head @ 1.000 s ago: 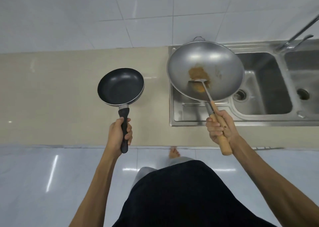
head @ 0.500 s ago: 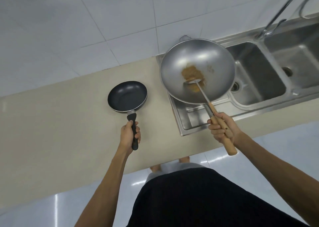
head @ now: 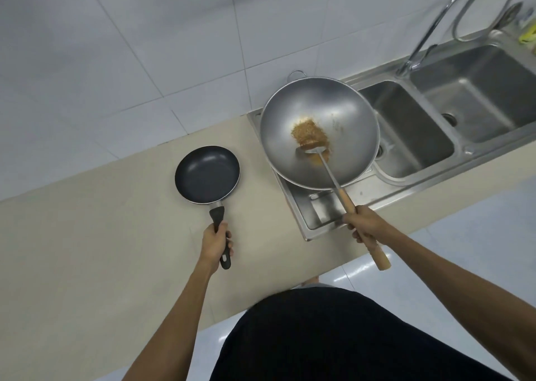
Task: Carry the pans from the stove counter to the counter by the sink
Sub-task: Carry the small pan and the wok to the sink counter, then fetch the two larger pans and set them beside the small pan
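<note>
A small black frying pan (head: 207,174) lies over the beige counter (head: 101,235), and my left hand (head: 216,243) grips its black handle. My right hand (head: 366,227) is closed around the wooden handle of a large steel wok (head: 342,113), held over the sink's draining board. Inside the wok are brown food remains (head: 310,134) and a metal spatula (head: 322,160) whose wooden grip runs down into the same hand. Whether the frying pan rests on the counter or hovers just above it is unclear.
A steel double sink (head: 435,125) with a tall tap (head: 429,32) fills the right side. White wall tiles stand behind the counter. Glossy white floor lies below the counter edge, and my dark clothing fills the bottom of the view.
The view has tilted and swung left. The frying pan has moved lower and farther onto the counter. The wok stays over the draining board; both grips are unchanged.
</note>
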Motion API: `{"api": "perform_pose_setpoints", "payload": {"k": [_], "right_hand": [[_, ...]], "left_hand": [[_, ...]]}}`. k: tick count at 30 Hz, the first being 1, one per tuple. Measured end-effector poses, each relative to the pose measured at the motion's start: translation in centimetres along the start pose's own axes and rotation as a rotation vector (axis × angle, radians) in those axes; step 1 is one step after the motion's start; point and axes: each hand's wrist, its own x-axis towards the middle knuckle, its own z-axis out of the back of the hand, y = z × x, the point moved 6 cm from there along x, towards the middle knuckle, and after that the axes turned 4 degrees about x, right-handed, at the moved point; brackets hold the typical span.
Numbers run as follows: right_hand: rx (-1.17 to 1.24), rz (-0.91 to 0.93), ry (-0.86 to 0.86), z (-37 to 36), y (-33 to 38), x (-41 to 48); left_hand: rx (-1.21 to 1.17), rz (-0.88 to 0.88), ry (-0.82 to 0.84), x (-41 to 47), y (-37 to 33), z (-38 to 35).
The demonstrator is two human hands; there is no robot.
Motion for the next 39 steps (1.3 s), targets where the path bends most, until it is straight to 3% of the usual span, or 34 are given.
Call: {"api": "perform_pose_setpoints", "payload": {"k": [5,13,19,27,30,33,39], "right_hand": [[-0.264,0.045,-0.19,-0.4,0.5,-0.7],[-0.474,0.063,-0.276,-1.3,1.1,-2.5],[-0.42,0.096,-0.27,-2.7,0.6,-4.2],[-0.301,0.227,-0.298,-1.6,-1.5,-6.6],[-0.31,0.296,-0.313,0.6,-1.9,-7.0],[-0.313,0.352,-0.319,3.5,-2.3,-7.0],[-0.424,0.426,-0.376,14.8,-4.7,-6.7]], "left_hand": [[0.155,-0.028,0.024,0.1,0.5,0.1],[0.242,-0.049,0.028,0.1,0.7,0.5],[0.365,-0.068,-0.005,-0.6,0.6,1.5],[0.68,-0.286,-0.25,-2.5,-0.9,2.4],[0.751,-0.437,-0.314,-3.9,-2.9,0.4],[0.812,-0.565,-0.279,-5.1,-4.7,-2.9],[0.921,-0.79,-0.174,-8.5,-8.8,-16.3]]}}
